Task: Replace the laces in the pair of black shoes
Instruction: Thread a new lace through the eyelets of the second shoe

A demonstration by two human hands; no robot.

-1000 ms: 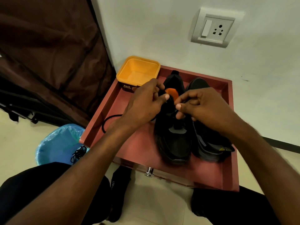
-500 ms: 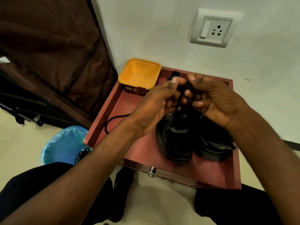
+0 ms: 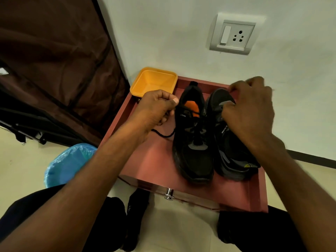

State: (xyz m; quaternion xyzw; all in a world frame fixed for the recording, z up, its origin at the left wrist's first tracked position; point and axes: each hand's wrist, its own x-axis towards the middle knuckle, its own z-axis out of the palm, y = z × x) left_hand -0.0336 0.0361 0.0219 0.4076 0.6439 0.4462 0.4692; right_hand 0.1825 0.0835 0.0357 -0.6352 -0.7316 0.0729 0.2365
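Two black shoes stand side by side in a red wooden drawer [image 3: 156,160]. The left shoe [image 3: 193,151] has an orange insole and a black lace [image 3: 190,110] threaded across its upper eyelets. My left hand [image 3: 156,108] pinches one end of that lace just left of the shoe, and the loose tail [image 3: 162,134] curls on the drawer floor below it. My right hand [image 3: 249,110] is over the right shoe [image 3: 234,157] with its fingers curled, pulling the lace's other end to the right; the strand there is hard to make out.
A yellow plastic tub [image 3: 153,82] sits in the drawer's back left corner. A blue plastic bag [image 3: 67,162] lies on the floor to the left, beside dark brown fabric [image 3: 54,70]. A wall socket [image 3: 234,35] is above. My knees frame the drawer's knob [image 3: 169,193].
My hands were together above the left shoe with the lace between them. They have now moved apart, left hand to the left and right hand to the right, drawing the lace taut.
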